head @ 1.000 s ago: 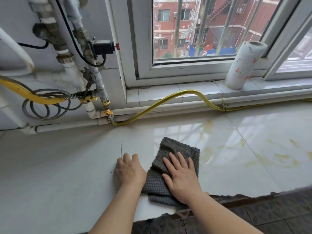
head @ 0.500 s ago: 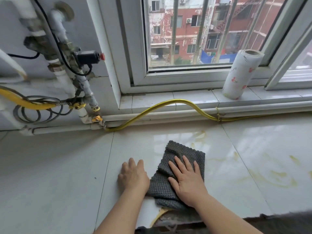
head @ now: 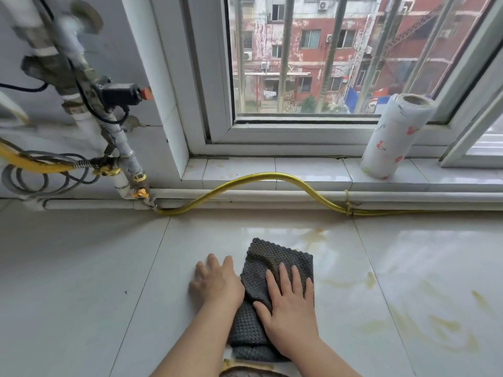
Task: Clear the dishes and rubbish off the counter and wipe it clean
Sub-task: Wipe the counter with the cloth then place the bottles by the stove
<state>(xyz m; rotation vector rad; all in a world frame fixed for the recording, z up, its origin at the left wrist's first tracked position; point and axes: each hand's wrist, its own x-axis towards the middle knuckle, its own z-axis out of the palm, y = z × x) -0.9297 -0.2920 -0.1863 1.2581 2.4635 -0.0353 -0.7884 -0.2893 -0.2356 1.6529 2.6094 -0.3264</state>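
The near part of the gray cloth (head: 277,258) is hidden under the right hand (head: 290,311), which presses it flat on the counter (head: 81,281) with fingers straight and spread. The left hand (head: 216,285) lies flat on the tile, fingers straight, touching the cloth's left edge. Yellow stains (head: 435,325) streak the tile to the right. The pipes (head: 68,63) at the far left are blurred. A paper towel roll (head: 392,137) stands on the sill.

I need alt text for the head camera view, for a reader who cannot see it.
A person's right hand presses a folded grey cloth flat on a tiled counter, with the left hand resting on the tile beside it. Yellowish stains mark the counter to the right. A yellow hose runs along the windowsill, where a paper towel roll stands.
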